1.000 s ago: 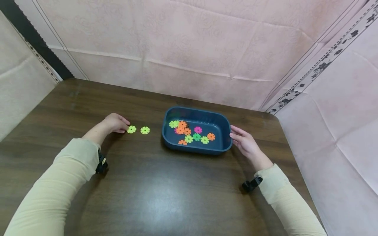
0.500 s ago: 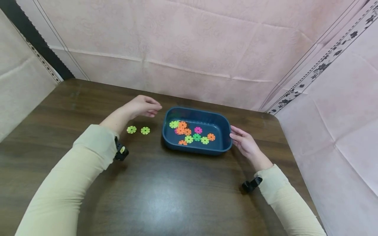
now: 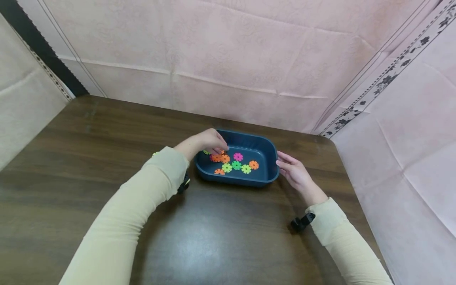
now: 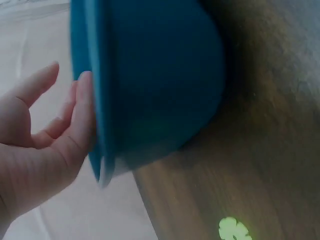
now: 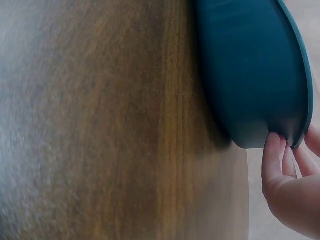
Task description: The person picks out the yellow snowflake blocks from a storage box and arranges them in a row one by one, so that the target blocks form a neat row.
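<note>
A dark blue plastic tub [image 3: 236, 181] stands on the table, holding several notched, flower-shaped plastic discs, among them a pink disc [image 3: 238, 157], a green disc [image 3: 236, 165] and an orange disc [image 3: 254, 164]. My left hand [image 3: 211, 141] reaches over its left end, above the discs there. In the left wrist view the thumb stands apart from the fingers with nothing between them. My right hand [image 3: 298, 174] holds the tub's right end, thumb and fingers at the rim. A yellow-green disc [image 4: 233, 229] lies on the table, mostly hidden behind the left sleeve in the head view.
The brown wooden table [image 3: 199, 237] runs back to a pale patterned cloth [image 3: 228, 59]. Another cloth with a floral border [image 3: 386, 79] hangs at the right. Dark wrist cameras sit at both cuffs.
My left hand has moved right from beside the two yellow-green table discs to over the tub; its sleeve now covers most of those discs. My right hand and the tub stay put.
</note>
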{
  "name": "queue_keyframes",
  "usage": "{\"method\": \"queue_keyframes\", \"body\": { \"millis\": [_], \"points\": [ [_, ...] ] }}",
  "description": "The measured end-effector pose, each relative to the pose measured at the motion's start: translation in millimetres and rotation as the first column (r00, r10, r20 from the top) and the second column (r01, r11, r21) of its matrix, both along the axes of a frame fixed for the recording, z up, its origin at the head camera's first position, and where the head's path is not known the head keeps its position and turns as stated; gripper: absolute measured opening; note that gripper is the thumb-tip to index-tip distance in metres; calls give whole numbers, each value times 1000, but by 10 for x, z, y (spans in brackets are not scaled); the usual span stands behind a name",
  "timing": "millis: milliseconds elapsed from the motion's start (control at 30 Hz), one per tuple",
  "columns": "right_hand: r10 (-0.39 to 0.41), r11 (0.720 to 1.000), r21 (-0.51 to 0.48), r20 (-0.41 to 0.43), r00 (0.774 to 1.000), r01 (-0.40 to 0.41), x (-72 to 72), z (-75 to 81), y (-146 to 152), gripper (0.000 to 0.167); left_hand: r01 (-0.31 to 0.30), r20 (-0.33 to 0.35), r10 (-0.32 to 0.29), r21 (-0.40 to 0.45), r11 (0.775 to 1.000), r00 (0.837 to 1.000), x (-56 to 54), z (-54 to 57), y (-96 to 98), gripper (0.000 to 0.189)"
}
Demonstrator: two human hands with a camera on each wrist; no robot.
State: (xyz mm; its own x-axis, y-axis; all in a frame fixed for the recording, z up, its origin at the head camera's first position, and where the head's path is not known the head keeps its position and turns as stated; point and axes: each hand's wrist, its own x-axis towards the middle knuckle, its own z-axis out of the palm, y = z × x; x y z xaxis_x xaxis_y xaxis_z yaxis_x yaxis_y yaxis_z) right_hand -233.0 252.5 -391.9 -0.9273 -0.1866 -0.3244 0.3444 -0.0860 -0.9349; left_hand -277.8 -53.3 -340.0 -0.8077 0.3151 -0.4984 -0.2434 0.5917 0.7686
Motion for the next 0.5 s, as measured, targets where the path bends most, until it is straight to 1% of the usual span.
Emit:
{"method": "queue_keyframes", "body": {
  "millis": [67, 133, 200, 300, 400, 500],
  "points": [
    [-2, 1000, 4, 6, 1000, 2, -5, -5, 0, 56, 16, 13, -15, -66, 998, 1000, 3, -27, 62, 31],
    [-2, 1000, 1, 10, 1000, 2, -7, -9, 3, 56, 34, 36, -30, -113, 993, 999, 6, -59, 114, 30],
    [-2, 1000, -1, 8, 1000, 2, -9, -14, 5, 56, 53, 59, -45, -143, 988, 997, 11, -96, 156, 29],
    [0, 1000, -1, 2, 1000, 0, -8, -17, 6, 57, 58, 88, -45, -158, 986, 995, 17, -162, 206, 30],
    [-2, 1000, 1, -3, 1000, 2, -10, -17, 9, 57, 42, 77, -29, -175, 984, 997, 26, -221, 245, 33],
    [-1, 1000, -1, 0, 1000, 1, -12, -9, 13, 57, 27, 41, -19, -204, 979, 999, 39, -266, 287, 38]
  ]
}}
